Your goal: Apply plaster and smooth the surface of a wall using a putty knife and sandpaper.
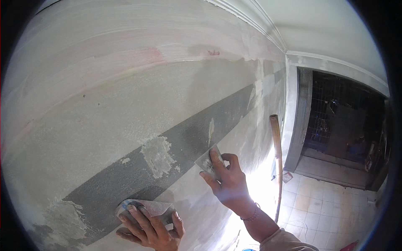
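Observation:
At the lower middle, my left hand (153, 232) presses a folded sheet of sandpaper (157, 207) to the wall. Its fingers lie across the sheet, and one pale corner stands away from the wall. Higher and to the right, my right hand (229, 184) pinches a thin, flat grey scraper blade (206, 162), thumb and fingers on its face. The blade meets the lower edge of a dark grey band (188, 121) that runs slantwise along the plastered wall (138, 88). A rough, pale scraped patch (158, 156) lies on the band between the hands.
A bamboo pole (275, 154) leans upright beside the wall at the right. Behind it are a dark doorway (343, 117) and a pale tiled floor (307, 209). Bright light glares low along the wall. Another rough patch (65, 221) marks the wall at lower left.

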`<act>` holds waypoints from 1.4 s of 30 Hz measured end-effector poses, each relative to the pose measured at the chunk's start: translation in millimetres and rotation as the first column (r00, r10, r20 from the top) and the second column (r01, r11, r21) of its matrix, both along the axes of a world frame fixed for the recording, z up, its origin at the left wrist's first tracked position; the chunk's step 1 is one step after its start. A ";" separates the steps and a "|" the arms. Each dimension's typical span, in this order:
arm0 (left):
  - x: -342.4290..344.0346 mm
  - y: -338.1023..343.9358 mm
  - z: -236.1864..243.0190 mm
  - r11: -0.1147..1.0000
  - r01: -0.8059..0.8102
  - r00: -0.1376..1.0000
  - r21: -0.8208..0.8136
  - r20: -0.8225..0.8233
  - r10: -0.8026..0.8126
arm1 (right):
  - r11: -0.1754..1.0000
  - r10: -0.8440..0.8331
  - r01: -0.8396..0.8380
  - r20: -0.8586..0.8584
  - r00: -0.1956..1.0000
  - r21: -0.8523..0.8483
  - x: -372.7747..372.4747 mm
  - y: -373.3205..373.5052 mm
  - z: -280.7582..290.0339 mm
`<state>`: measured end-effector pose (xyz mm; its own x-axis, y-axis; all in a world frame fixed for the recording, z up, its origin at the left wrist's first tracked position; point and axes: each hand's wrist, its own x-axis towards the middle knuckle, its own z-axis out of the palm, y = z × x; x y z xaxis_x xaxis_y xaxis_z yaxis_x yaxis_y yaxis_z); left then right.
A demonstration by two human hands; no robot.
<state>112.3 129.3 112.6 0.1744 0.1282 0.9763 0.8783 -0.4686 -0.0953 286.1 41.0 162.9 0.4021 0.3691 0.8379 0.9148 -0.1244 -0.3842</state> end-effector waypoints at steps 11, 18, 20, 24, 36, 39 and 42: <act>0.0 -1.2 1.1 0.999 0.051 0.999 0.018 -0.004 -0.051 | 0.995 -0.102 0.103 0.073 0.992 -0.008 0.9 4.2 1.6; 0.8 -10.4 11.0 0.975 0.221 0.975 -0.037 0.012 -0.220 | 0.987 -0.114 0.117 0.034 0.993 -0.106 0.3 1.8 4.5; 2.0 -11.7 13.2 0.970 0.244 0.969 -0.009 0.035 -0.244 | 0.985 -0.133 0.137 0.041 0.990 -0.103 -0.2 1.4 4.6; 5.7 -12.4 13.1 0.964 0.264 0.963 -0.031 0.069 -0.262 | 0.996 -0.092 0.092 0.031 0.995 -0.003 4.1 12.3 6.7; 10.5 -7.7 12.4 0.999 -0.047 0.999 -0.015 -0.005 0.047 | 1.000 -0.008 0.008 0.069 0.998 -0.003 -5.1 11.0 7.0; 7.8 -10.3 11.7 0.997 -0.073 0.997 -0.026 -0.023 0.072 | 0.998 0.014 -0.011 0.040 0.999 -0.061 -13.4 5.8 12.6; 11.4 -8.5 11.8 0.999 -0.020 1.000 -0.031 0.007 0.020 | 0.994 0.013 0.004 0.148 0.989 -0.109 -11.8 10.2 1.3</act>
